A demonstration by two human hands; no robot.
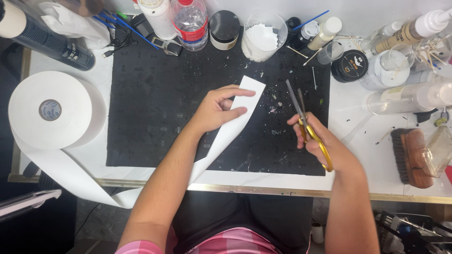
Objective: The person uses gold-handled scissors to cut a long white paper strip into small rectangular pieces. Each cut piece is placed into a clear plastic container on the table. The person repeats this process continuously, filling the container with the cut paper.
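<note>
Your left hand (pixel 214 110) pinches the paper strip (pixel 235 117) at frame centre, your right hand (pixel 320 141) grips nearly closed scissors (pixel 306 124); hold the strip taut and cut square.

A white tabletop (pixel 358 141) with a brass-coloured front edge carries a black rectangular work mat (pixel 155 94) at its middle, flecked with small scraps. Left of the mat lies a large roll of white paper strip (pixel 52 110). Along the back stand a clear plastic water bottle (pixel 189 21), a black-lidded jar (pixel 224 29) and a clear cup of white pieces (pixel 261 35). At the right lies a brown wooden brush (pixel 412 157).
</note>
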